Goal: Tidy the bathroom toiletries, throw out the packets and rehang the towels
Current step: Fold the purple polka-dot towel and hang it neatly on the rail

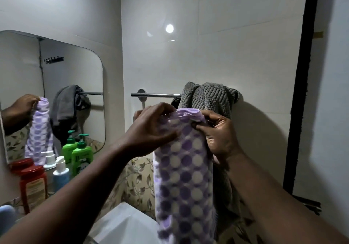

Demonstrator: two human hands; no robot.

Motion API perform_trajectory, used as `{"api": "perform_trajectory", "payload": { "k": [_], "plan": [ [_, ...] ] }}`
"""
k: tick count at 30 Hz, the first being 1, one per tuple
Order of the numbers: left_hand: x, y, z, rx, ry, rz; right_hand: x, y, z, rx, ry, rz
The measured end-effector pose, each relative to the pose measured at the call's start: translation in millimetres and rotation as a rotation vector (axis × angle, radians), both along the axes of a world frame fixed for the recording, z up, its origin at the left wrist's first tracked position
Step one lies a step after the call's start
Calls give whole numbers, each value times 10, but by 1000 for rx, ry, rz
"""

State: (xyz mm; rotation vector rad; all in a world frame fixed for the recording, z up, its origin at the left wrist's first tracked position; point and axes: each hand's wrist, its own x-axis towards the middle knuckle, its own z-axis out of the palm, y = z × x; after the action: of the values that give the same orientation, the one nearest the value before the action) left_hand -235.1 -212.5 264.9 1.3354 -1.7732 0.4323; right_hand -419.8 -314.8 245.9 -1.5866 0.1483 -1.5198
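Lilac spotted towel: folded into a long narrow strip. It hangs straight down from both hands, in front of the wall and above the corner of the basin. Its top fold sits just below the towel rail, not yet over it.
Left hand: fingers curled over the near-left part of the top fold, pinching the cloth so the layers stay together.
Right hand: thumb and fingers pinch the right end of the same fold from behind. The hands are close together, probably to keep the strip narrow.
Grey towel: bunched untidily over the right end of the rail, just behind the right hand. It looks due for rehanging too.
Rail space: the stretch to the left of the grey towel is bare. That is probably where the lilac one is meant to go, since the fold is held just below that part of the rail.
Toiletries: a red bottle, a white-and-blue pump bottle and a green pump bottle stand together on the ledge under the mirror, well away from the towels.
Step in hand: draping, judged from the raised fold.
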Motion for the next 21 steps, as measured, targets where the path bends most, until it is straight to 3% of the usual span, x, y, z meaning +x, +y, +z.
{"api": "perform_trajectory", "payload": {
  "k": [2,15,19,21],
  "plan": [
    [17,2,64,19,-138,112,15,-14,-36,25,9,38],
    [2,106,192,449,-177,-42,-26,-105,-217,20,84,72],
    [-87,195,217,528,-255,157,-81,-118,-226,25,106,16],
    [-35,219,264,428,-266,200,-125,-125,-219,92,76,7]
  ]
}}
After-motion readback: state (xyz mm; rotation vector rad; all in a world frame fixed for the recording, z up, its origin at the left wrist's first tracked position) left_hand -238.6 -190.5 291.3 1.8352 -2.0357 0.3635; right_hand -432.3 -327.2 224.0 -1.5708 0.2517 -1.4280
